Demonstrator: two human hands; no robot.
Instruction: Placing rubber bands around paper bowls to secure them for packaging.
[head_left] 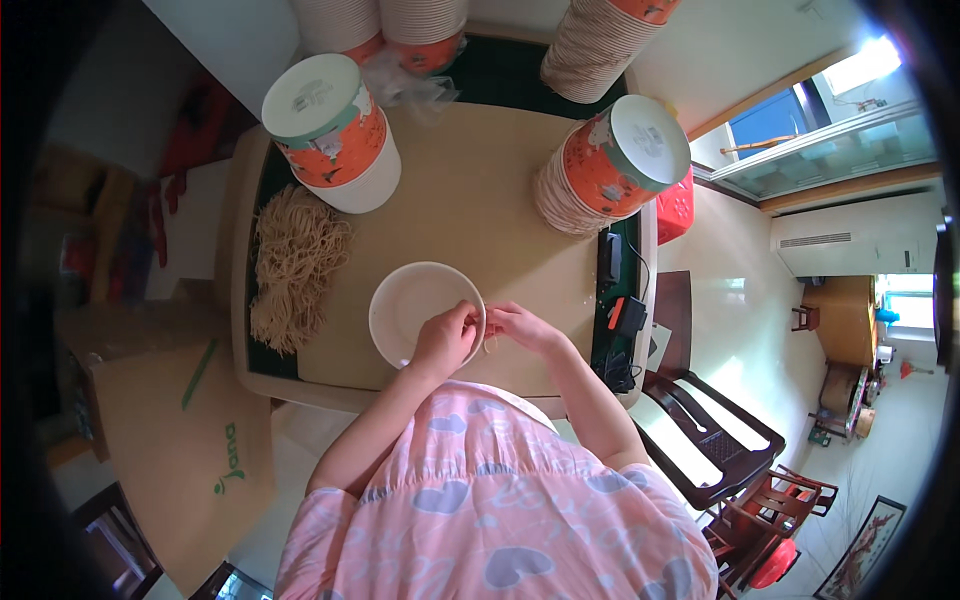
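Observation:
A white, round paper tub [400, 300] stands at the table's near edge, its open mouth facing up toward me. My left hand [443, 342] reaches over the mouth to the right side of the rim, fingers closed in a pinch; what they hold is hidden. Just outside that rim, my right hand [522, 327] is pinched close to the left fingertips. A short pale string [491, 345] hangs below the right fingers beside the tub wall. To the left lies a loose heap of beige strings [295, 265].
Orange-and-white tubs with green lids stand at far left [335, 135] and far right [610, 165]. Stacked tubs [600, 50] and a clear plastic bag [410, 85] are behind. Black adapters [627, 316] with cables line the right edge. A cardboard box [190, 450] is left; a dark chair [720, 440] right.

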